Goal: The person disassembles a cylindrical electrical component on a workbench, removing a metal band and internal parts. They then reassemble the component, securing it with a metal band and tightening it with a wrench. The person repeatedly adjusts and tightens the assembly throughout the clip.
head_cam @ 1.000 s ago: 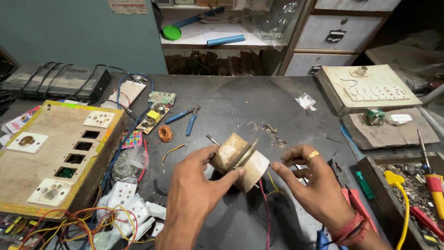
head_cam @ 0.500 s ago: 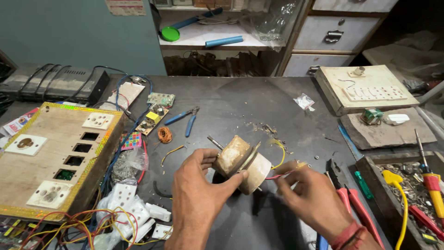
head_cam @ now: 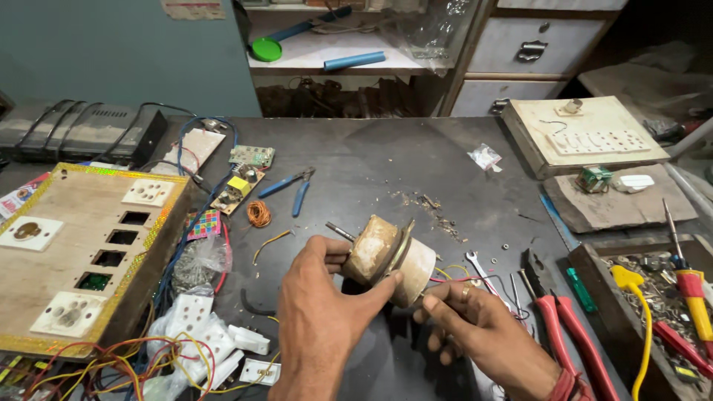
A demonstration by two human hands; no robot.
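My left hand [head_cam: 323, 312] grips a small round motor [head_cam: 386, 256] with a tan dusty casing and a thin metal shaft sticking out to the upper left. It holds the motor just above the dark workbench [head_cam: 371, 167]. My right hand [head_cam: 475, 323], with a ring on one finger, pinches the motor's lower right side, where thin red and yellow wires come out. Both hands are closed on the motor.
A wooden switchboard [head_cam: 70, 252] with sockets lies at the left, over tangled wires and white socket parts [head_cam: 200, 334]. Blue pliers [head_cam: 293, 189] and circuit boards [head_cam: 241, 178] lie behind. Red-handled pliers [head_cam: 557, 327], a spanner [head_cam: 481, 271] and a tool tray [head_cam: 661, 297] sit at the right.
My right hand has moved in under the motor's right end and closed on it. The motor has turned slightly in my left hand.
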